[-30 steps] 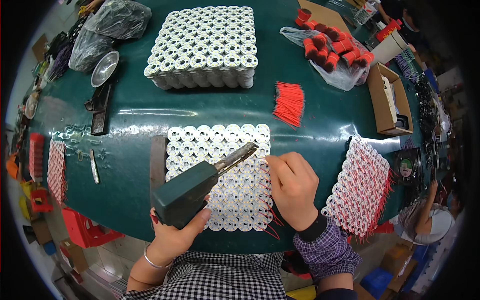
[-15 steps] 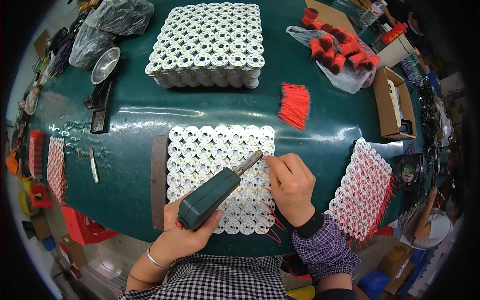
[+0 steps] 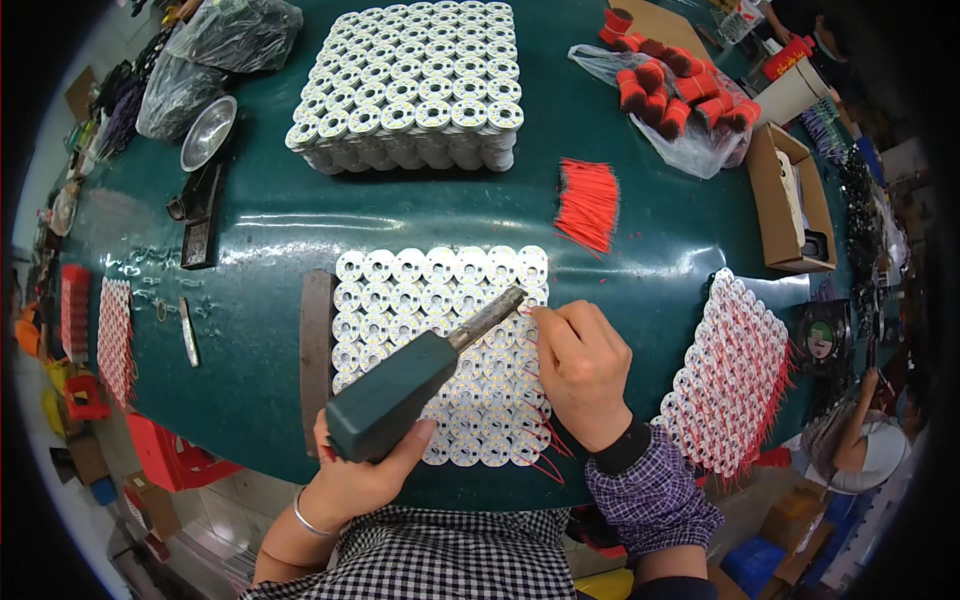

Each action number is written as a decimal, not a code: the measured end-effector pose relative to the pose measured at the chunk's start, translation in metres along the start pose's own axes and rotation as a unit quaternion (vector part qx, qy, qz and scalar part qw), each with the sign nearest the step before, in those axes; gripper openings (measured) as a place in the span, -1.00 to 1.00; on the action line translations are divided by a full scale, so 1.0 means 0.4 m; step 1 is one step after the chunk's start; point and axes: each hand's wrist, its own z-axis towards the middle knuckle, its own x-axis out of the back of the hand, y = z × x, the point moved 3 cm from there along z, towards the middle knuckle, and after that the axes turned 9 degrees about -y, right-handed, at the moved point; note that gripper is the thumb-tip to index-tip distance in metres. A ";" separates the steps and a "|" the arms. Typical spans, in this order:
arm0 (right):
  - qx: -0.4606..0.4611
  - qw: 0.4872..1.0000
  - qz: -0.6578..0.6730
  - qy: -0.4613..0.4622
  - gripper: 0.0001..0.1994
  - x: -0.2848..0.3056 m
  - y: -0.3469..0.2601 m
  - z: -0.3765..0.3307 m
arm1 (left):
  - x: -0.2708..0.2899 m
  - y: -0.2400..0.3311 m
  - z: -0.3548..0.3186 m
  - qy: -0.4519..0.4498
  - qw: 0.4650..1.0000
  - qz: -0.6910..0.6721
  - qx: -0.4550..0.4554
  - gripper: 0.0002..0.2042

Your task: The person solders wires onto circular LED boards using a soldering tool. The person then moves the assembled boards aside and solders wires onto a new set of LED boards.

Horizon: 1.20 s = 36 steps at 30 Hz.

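Observation:
My left hand (image 3: 370, 480) is closed round the handle of a dark green soldering gun (image 3: 395, 395), whose metal tip points up and right. That tip is over the right-hand columns of a sheet of round white LED boards (image 3: 408, 268), just left of my right hand (image 3: 582, 375). The right hand's thumb and fingers are pinched on a thin red wire at the right edge of the sheet. Below that hand, several red wires (image 3: 545, 466) trail from the boards along the same edge. The gun hides part of the middle of the sheet.
A brown bar (image 3: 318, 350) lies along the sheet's left edge. Loose red wires (image 3: 588, 205) sit beyond it, near bagged wire bundles (image 3: 690, 95). A tall stack of boards (image 3: 405, 115) stands behind. Wired boards (image 3: 725, 375) lie at right, beside a cardboard box (image 3: 790, 200).
The soldering gun has swung a little left with my left hand, and its tip has shifted slightly up and away from my right fingers. My right hand has hardly moved.

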 end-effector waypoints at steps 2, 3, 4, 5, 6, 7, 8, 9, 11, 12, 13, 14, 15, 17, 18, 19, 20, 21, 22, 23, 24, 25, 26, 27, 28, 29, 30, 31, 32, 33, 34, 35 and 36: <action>-0.004 1.000 -0.001 -0.001 -0.83 0.001 0.001 -0.001 | 0.010 -0.001 -0.014 0.042 0.970 -0.200 0.135 -0.86; -0.004 1.000 -0.001 0.000 -0.83 0.000 0.002 -0.001 | 0.012 0.015 -0.010 0.042 0.970 -0.199 0.134 -0.86; -0.003 1.000 0.008 0.008 -0.83 0.000 0.003 0.000 | 0.014 0.030 -0.004 0.068 0.954 -0.257 0.140 -0.83; -0.003 1.000 0.016 0.016 -0.83 0.000 0.005 0.000 | 0.014 0.035 0.000 0.094 0.934 -0.314 0.145 -0.81; -0.003 1.000 0.016 0.017 -0.83 0.001 0.005 0.000 | 0.015 0.032 0.000 0.081 0.936 -0.314 0.139 -0.79; -0.009 0.999 0.019 0.027 -0.83 0.007 0.005 -0.001 | 0.010 0.031 0.000 0.082 0.936 -0.313 0.139 -0.79; -0.016 0.999 0.021 0.036 -0.83 0.012 0.007 -0.001 | 0.003 0.031 0.001 0.080 0.948 -0.276 0.139 -0.79; -0.016 0.999 0.021 0.037 -0.83 0.012 0.012 -0.001 | -0.002 0.028 0.002 0.078 0.958 -0.239 0.140 -0.80; -0.023 0.999 0.022 0.038 -0.81 0.011 0.019 -0.002 | -0.013 -0.005 -0.002 0.061 0.989 -0.115 0.071 -0.80; -0.024 0.999 0.022 0.038 -0.81 0.011 0.018 -0.003 | -0.017 -0.004 -0.003 0.044 0.999 0.011 0.001 -0.80; -0.027 0.999 0.020 0.032 -0.81 0.009 0.019 -0.003 | -0.018 -0.003 0.004 0.044 0.999 0.011 0.000 -0.80; -0.030 0.999 0.019 0.026 -0.80 0.007 0.021 -0.003 | -0.022 0.000 0.014 0.033 0.999 -0.017 -0.005 -0.80; -0.030 0.999 0.019 0.026 -0.80 0.006 0.022 -0.002 | -0.023 0.003 0.024 0.023 0.999 -0.044 -0.010 -0.80; -0.030 0.999 0.010 0.025 -0.79 0.006 0.025 -0.003 | -0.025 0.003 0.033 0.011 0.999 -0.033 0.001 -0.81; -0.031 0.999 0.010 0.025 -0.79 0.004 0.027 -0.005 | -0.027 0.003 0.035 0.008 1.000 -0.029 0.005 -0.81; -0.030 0.999 0.009 0.027 -0.80 0.003 0.027 -0.004 | -0.028 0.003 0.037 0.005 1.000 -0.024 0.008 -0.82; -0.030 0.999 0.008 0.029 -0.80 0.003 0.027 -0.004 | -0.028 0.000 0.040 0.004 1.000 -0.024 0.008 -0.82; -0.030 0.999 0.008 0.029 -0.80 0.002 0.027 -0.004 | -0.030 -0.004 0.042 0.002 1.000 -0.015 -0.001 -0.81; -0.032 0.999 0.007 0.028 -0.80 0.002 0.027 -0.005 | -0.031 -0.007 0.043 -0.001 1.000 -0.005 -0.010 -0.81; -0.034 0.999 0.006 0.028 -0.80 0.001 0.027 -0.006 | -0.033 -0.007 0.043 -0.001 1.000 -0.005 -0.010 -0.81; -0.034 0.999 0.005 0.027 -0.80 0.001 0.027 -0.007 | -0.036 -0.009 0.043 0.001 1.000 -0.011 0.001 -0.81; -0.035 0.999 0.003 0.026 -0.80 0.000 0.026 -0.007 | -0.036 -0.011 0.042 0.004 1.000 -0.017 0.013 -0.81; -0.036 0.999 0.000 0.024 -0.80 0.000 0.025 -0.006 | -0.036 -0.011 0.041 0.004 1.000 -0.016 0.013 -0.81; -0.036 0.999 0.001 0.024 -0.80 -0.001 0.024 -0.006 | -0.036 -0.012 0.041 0.005 1.000 -0.018 0.011 -0.82; -0.034 0.999 0.001 0.025 -0.80 -0.001 0.025 -0.006 | -0.036 -0.013 0.041 0.005 1.000 -0.020 0.009 -0.83; -0.033 0.999 0.002 0.026 -0.81 -0.001 0.024 -0.005 | -0.035 -0.011 0.042 0.005 1.000 -0.020 0.009 -0.83; -0.033 0.999 0.002 0.026 -0.81 -0.003 0.024 -0.005 | -0.035 -0.007 0.042 0.000 0.999 -0.022 0.027 -0.83; -0.032 0.999 -0.001 0.026 -0.81 -0.003 0.024 -0.005 | -0.034 -0.005 0.043 -0.005 0.999 -0.024 0.044 -0.83; -0.031 0.999 -0.003 0.027 -0.81 -0.004 0.024 -0.005 | -0.032 -0.002 0.046 -0.005 0.999 -0.024 0.044 -0.83; -0.032 0.999 -0.004 0.026 -0.81 -0.005 0.025 -0.005 | -0.031 0.001 0.050 -0.010 0.999 -0.008 0.043 -0.83; -0.032 0.999 -0.006 0.026 -0.82 -0.005 0.025 -0.004 | -0.030 0.003 0.050 -0.014 0.999 0.010 0.043 -0.84; -0.032 0.999 -0.008 0.025 -0.82 -0.005 0.026 -0.003 | -0.029 0.002 0.046 -0.014 0.999 0.010 0.043 -0.84; -0.031 0.999 -0.007 0.026 -0.82 -0.005 0.025 -0.002 | -0.026 -0.002 0.037 -0.001 0.999 0.000 0.045 -0.83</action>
